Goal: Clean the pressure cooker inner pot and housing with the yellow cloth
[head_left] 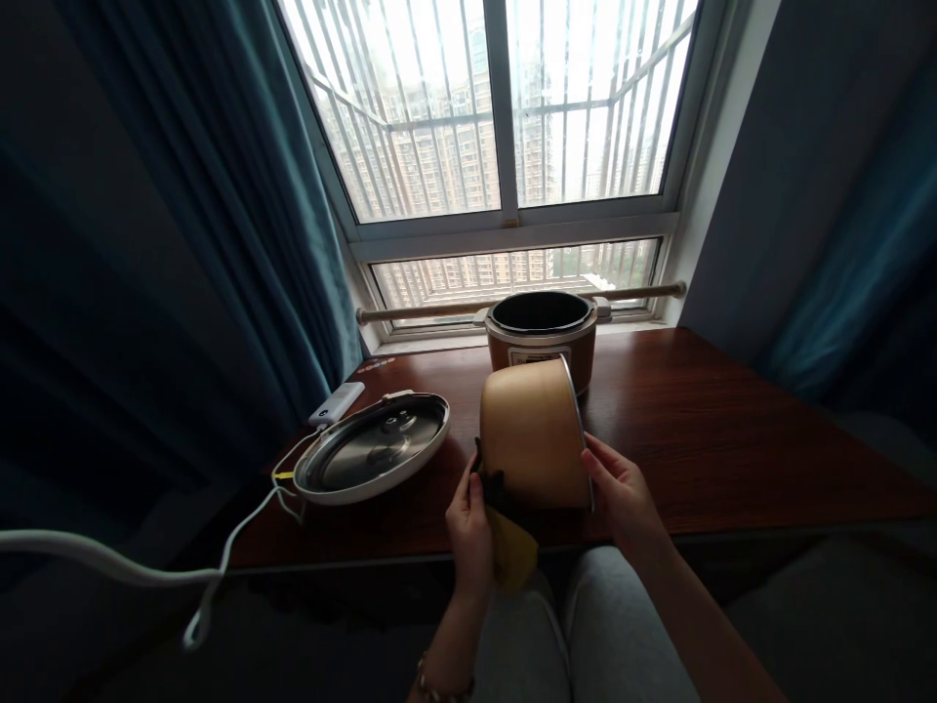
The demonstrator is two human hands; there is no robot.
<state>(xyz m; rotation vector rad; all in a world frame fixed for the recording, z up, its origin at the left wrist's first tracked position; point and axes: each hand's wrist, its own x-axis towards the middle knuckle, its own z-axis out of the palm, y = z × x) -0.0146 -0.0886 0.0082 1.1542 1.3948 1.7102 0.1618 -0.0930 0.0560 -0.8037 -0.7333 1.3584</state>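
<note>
Currently, the gold pot (533,434) is held tipped on its side near the front edge of the table (680,420), before the cooker body (505,351). Its rim is pinched by the right hand (621,488); a yellow cloth (516,555) is gripped by the left hand (468,532) at the base. Stiff, fairly light, thin-walled metal should be expected. Smooth sides may slip; hold is best taken at the rim, with the base supported.

You face a window (506,127) with tall buildings (439,137) outside and a pole (636,292) across it; on your left, a blue curtain (220,195) hangs near a power strip (337,403) and white cord (109,567).
</note>
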